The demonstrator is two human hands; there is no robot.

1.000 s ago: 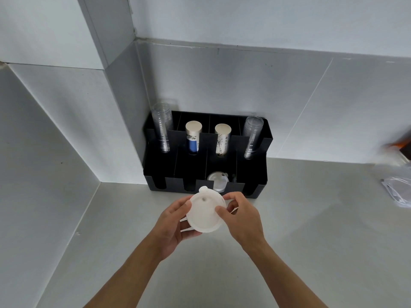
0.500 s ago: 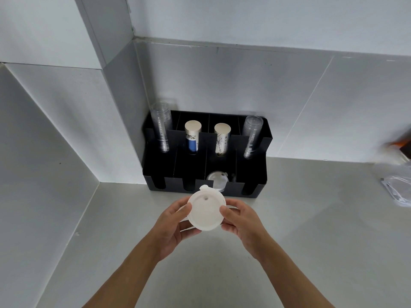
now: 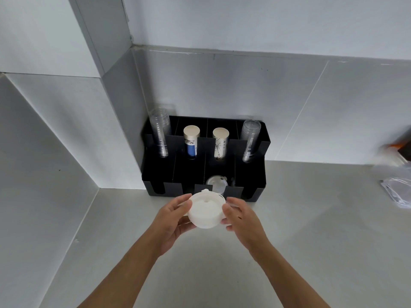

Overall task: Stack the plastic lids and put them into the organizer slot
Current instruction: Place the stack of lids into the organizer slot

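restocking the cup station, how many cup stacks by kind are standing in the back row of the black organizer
clear plastic cup stacks: 2
paper cup stacks: 2
total: 4

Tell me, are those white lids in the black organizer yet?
Out. Both hands, left hand and right hand, hold the white lids above the counter, just before the black organizer.

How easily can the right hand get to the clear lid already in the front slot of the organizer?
Probably yes. The clear lid sits in an open-topped slot of the organizer, just behind the right hand. But that hand and the left hand both hold the white lid stack.
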